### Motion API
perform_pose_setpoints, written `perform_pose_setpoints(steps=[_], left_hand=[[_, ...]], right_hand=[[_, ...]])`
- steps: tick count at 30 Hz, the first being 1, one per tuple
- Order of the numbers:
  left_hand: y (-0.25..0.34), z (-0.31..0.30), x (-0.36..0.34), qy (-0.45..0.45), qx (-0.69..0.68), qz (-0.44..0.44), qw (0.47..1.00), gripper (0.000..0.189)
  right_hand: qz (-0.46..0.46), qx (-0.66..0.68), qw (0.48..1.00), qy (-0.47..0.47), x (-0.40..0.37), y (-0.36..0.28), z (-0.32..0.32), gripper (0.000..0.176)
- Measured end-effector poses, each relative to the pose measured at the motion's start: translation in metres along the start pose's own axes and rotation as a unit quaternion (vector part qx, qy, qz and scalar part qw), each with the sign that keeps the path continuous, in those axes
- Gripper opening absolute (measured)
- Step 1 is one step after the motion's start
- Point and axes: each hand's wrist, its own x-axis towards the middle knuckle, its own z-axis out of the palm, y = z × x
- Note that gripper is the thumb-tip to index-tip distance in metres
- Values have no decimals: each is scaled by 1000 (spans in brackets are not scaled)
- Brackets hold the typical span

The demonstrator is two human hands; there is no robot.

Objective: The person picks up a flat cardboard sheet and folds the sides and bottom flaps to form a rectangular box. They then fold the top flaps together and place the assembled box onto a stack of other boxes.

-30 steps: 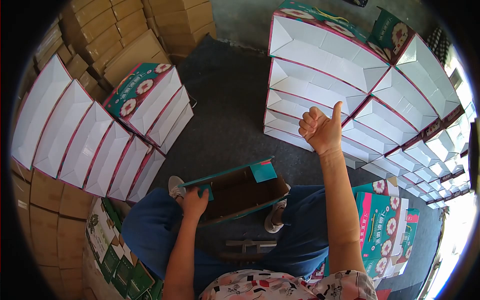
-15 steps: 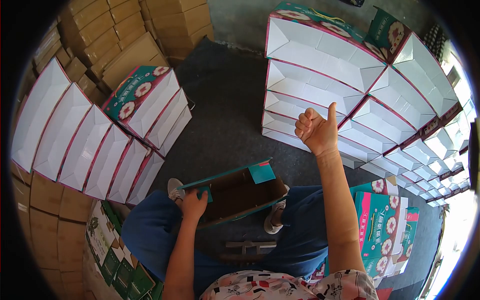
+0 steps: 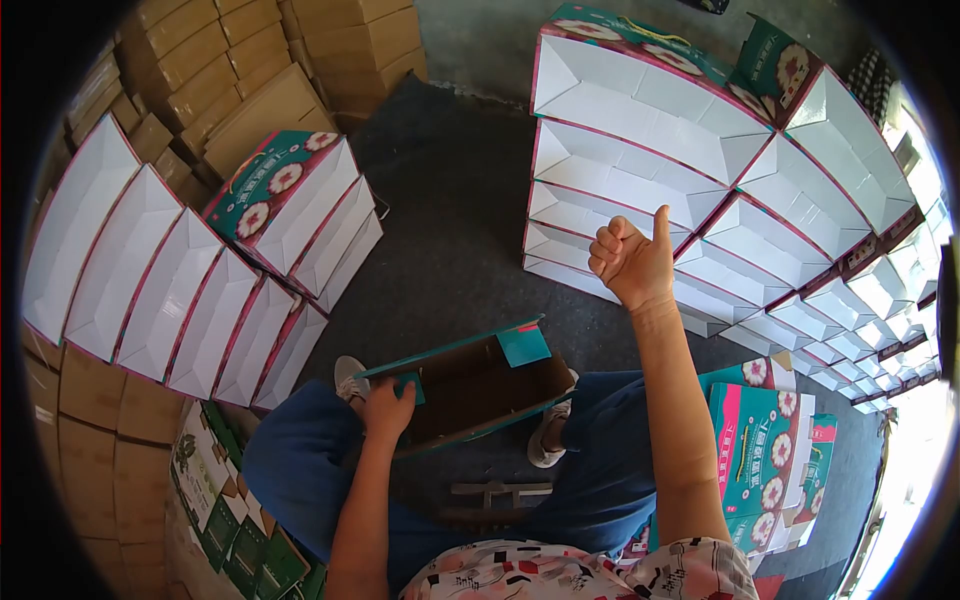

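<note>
An open teal carton [image 3: 480,385] with a brown inside sits between my legs, tilted a little, its small teal end flaps showing. At its left end, my left hand [image 3: 388,408] rests on the edge and flap, the fingers bent round the cardboard. My right hand [image 3: 636,258] is raised in the air, away from the carton, with the thumb stretched up and the other fingers curled into the palm. Nothing shows in that right hand.
White-sided cartons stand stacked at the right [image 3: 640,90] and at the left [image 3: 150,250]. Brown boxes [image 3: 350,40] are piled behind. Flat teal and pink cartons [image 3: 760,450] lie by my right leg, green ones [image 3: 240,530] by my left.
</note>
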Motion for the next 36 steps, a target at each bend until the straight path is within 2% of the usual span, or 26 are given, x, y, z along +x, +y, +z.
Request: perform_pose_setpoints(steps=[3, 21, 36], left_hand=[[1, -1, 0, 0, -6, -2, 1000, 39], [4, -4, -1, -14, -11, -9, 1000, 40], [5, -4, -2, -6, -4, -6, 1000, 40]], right_hand=[[10, 7, 1000, 14, 1, -1, 1, 77], [-2, 1, 1000, -10, 0, 1, 0, 70], [17, 3, 1000, 20, 1, -1, 2, 69]])
